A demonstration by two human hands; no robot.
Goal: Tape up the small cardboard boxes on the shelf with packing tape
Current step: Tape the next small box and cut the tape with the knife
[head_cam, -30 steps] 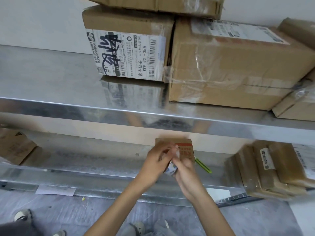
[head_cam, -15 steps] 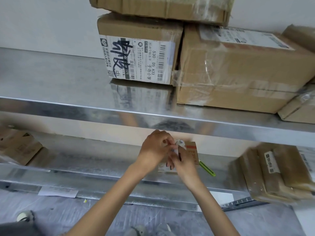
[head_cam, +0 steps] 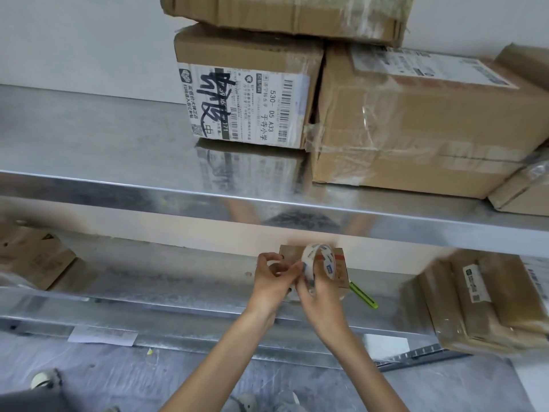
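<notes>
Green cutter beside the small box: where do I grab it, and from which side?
Take the green cutter by its free end, nearest the lower shelf edge, coming in from the front right. It lies flat, slanting out from the small box, which crowds its far end, and the upper shelf likely blocks a reach from above.

**Bare forearms, dark nails, pale shoes**

Seen from the wearer's own head camera, the left forearm (head_cam: 214, 361) and right forearm (head_cam: 365, 367) are uncovered along their whole visible length below the lower shelf (head_cam: 178, 310). At that shelf's front edge, the left hand (head_cam: 269, 281) and right hand (head_cam: 319, 288) show slim fingers. A few fingernails (head_cam: 289, 290) look dark, though whether they are painted cannot be told. Beneath the shelf, between the forearms, the toes of two pale grey shoes (head_cam: 246, 402) appear, softened by blur.
</notes>
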